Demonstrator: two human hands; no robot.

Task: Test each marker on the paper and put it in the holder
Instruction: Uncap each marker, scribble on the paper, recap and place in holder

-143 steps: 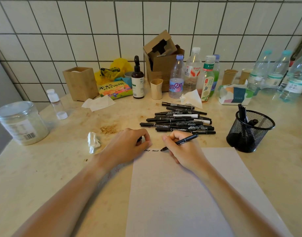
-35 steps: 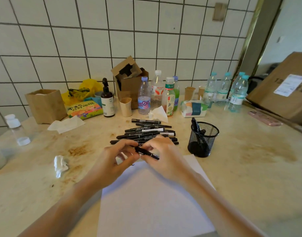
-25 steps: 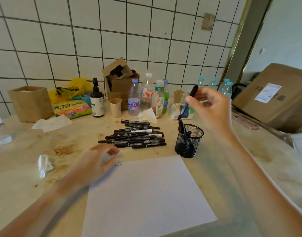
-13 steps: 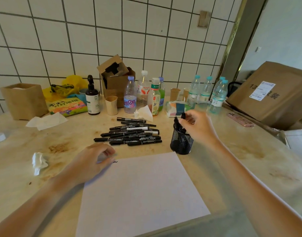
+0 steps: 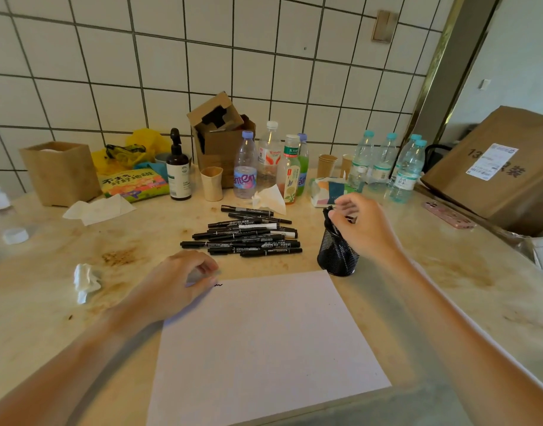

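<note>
On the table (image 5: pixel 448 290), a white sheet of paper (image 5: pixel 264 342) lies flat directly in front of the person, with a short black squiggle (image 5: pixel 218 285) at its far left corner. Behind the paper, a pile of black markers (image 5: pixel 248 238) lies on the table surface, most of them parallel to the paper's far edge. Right of the pile stands the black mesh holder (image 5: pixel 336 256), upright, just beyond the paper's far right corner; dark marker ends (image 5: pixel 327 212) protrude from its top.

The left hand (image 5: pixel 175 284) rests on the paper's far left corner, palm down. Its fingers are loosely curled and hold nothing visible; the fingertips lie just beside the squiggle.

The right hand (image 5: pixel 361 229) hovers over the holder, partly covering its rim. Its fingers are loosely spread and slightly bent above the opening. Whether they touch a marker end cannot be told, as the hand hides that area.

Along the tiled wall stand several plastic bottles (image 5: pixel 268 161), a dark pump bottle (image 5: pixel 178 170), an open cardboard box (image 5: pixel 221 139) and a tissue pack (image 5: pixel 333 190). A crumpled tissue (image 5: pixel 86 281) lies left of the left hand.
</note>
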